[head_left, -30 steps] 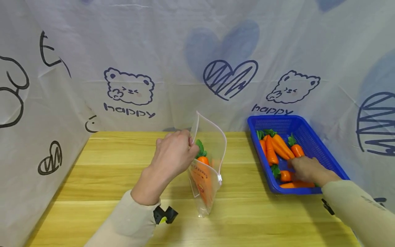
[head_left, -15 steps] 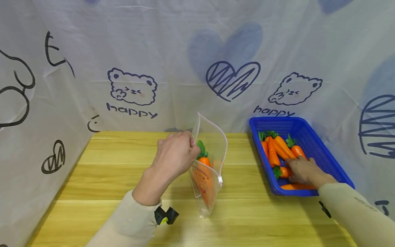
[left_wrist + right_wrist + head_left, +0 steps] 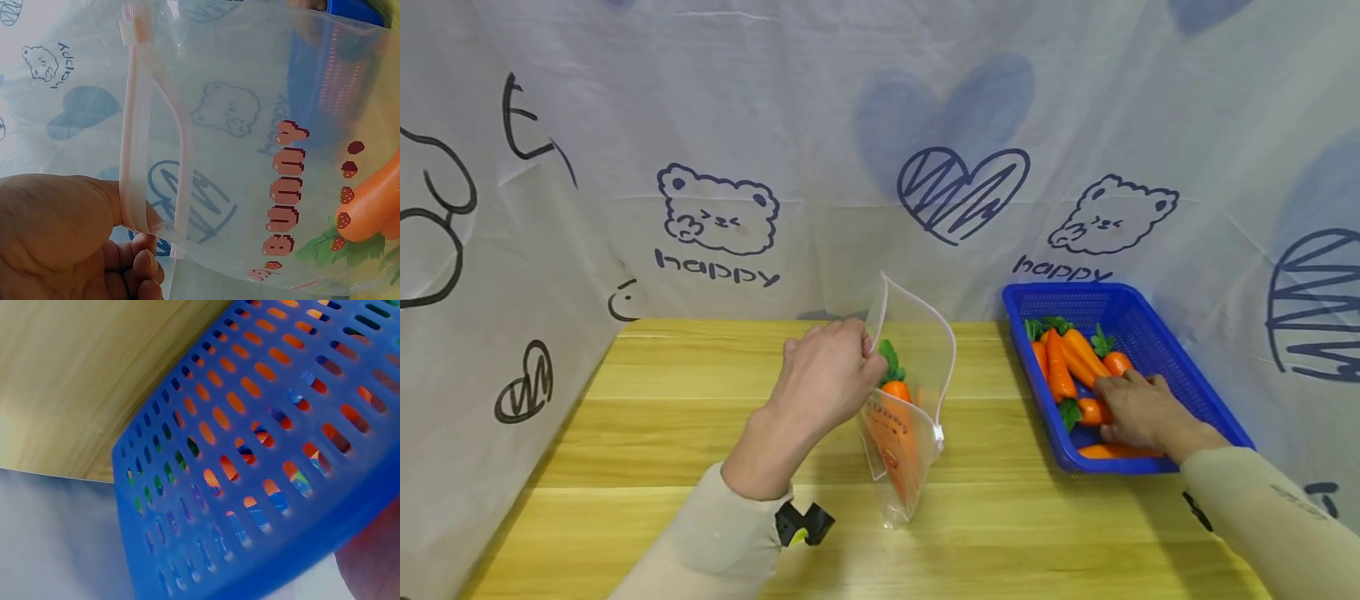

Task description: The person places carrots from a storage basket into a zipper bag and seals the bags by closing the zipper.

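Two hands working: left hand is pinching the left edge of the clear slider-zip bag, thumb and fingers either side of the zip strip. Bag is standing on the wood-grain table, mouth gaping, white slider sitting on the right edge. A leafy-topped carrot is sitting inside, greens up, behind red "Bunny" lettering. Right hand is resting down among the loose carrots in the blue slotted basket, fingers touching one green-topped carrot; can't tell if it's gripping. Basket is sitting well right of the bag, printed white cloth hanging behind both.
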Demonstrator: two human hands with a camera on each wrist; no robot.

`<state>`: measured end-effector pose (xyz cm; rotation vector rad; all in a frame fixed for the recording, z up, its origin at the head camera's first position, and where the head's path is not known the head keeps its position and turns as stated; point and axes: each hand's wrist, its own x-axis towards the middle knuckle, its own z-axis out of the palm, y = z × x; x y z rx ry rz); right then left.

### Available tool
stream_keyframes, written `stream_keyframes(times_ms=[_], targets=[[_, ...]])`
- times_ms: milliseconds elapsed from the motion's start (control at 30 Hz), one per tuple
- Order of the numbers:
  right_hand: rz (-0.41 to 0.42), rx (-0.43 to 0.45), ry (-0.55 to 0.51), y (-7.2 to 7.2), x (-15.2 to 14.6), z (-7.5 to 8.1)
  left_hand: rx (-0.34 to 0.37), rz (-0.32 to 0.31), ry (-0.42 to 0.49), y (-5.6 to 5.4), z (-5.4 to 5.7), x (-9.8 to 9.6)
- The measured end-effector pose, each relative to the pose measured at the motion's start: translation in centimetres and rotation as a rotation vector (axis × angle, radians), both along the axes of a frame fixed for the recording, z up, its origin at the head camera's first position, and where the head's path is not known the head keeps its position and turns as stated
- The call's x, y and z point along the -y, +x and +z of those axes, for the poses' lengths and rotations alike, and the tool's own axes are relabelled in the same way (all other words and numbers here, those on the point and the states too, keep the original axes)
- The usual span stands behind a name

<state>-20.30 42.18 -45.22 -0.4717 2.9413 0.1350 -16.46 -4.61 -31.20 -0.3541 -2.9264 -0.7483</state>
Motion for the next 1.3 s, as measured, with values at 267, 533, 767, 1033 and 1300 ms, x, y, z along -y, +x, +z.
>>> stream_keyframes(times_ms=[267, 533, 767, 1033, 1300], targets=[[0.049, -0.054, 0.028, 0.1, 0.3, 1.0, -0.003, -0.001, 0.001, 0.1, -0.1, 0.1], [0.06, -0.092, 0.031, 0.8, 0.4, 2.9, 0.001, 0.0, 0.0, 0.1, -0.1, 0.1], [0.051, -0.124, 0.012, 1.2, 0.5, 4.9, 0.001, 0.001, -0.002, 0.0, -0.2, 0.1], [0.078, -0.183, -0.025, 1.4, 0.9, 6.7, 0.008, -0.007, 0.007, 0.1, -0.1, 0.1], [0.053, -0.109, -0.059, 1.4, 1.1, 8.1, 0.007, -0.014, 0.012, 0.1, -0.1, 0.3]])
